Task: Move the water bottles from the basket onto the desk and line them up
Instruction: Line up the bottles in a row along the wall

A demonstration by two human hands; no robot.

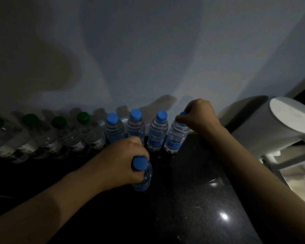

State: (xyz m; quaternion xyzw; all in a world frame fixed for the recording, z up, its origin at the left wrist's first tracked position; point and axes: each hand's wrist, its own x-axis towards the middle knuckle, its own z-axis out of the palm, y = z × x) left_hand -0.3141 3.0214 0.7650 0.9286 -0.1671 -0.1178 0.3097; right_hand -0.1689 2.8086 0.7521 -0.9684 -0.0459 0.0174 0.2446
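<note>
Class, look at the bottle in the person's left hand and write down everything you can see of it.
The bottle is of clear ribbed plastic, with a blue cap. It is roughly upright over the dark desk, in front of the row of bottles and apart from it. The left hand grips its neck and shoulder. Whether its base touches the desk cannot be told.

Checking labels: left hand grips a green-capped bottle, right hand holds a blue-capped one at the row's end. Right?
No. Head view: the left hand grips a blue-capped bottle, not green. The right hand does hold the end bottle.
</note>
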